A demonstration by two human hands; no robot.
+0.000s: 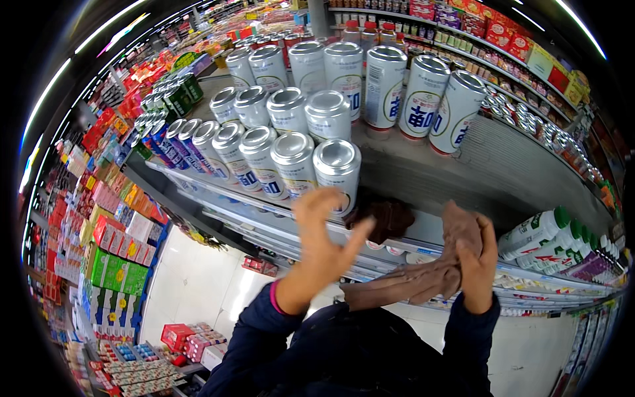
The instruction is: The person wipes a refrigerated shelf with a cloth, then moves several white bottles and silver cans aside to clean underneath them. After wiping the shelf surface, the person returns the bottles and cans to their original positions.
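Observation:
My right hand [476, 263] is closed on a crumpled brown cloth [426, 278], which hangs in front of the store shelf. My left hand [322, 238], slightly blurred, has its fingers apart and holds nothing. Just beyond its fingertips stands the nearest white drink can [337, 173] of a row along the shelf's front edge. A dark brown cloth [384, 218] lies bunched on the shelf, right of that can and between my hands. More white cans [384, 89] stand upright behind, on the upper tier.
White bottles with green caps [540, 233] lean at the right end of the shelf. Blue and purple cans [171, 141] and dark green cans [176, 97] stand at the left. Below run more shelf edges [233, 208]. Stacked cartons [119, 268] stand across the tiled aisle [198, 273].

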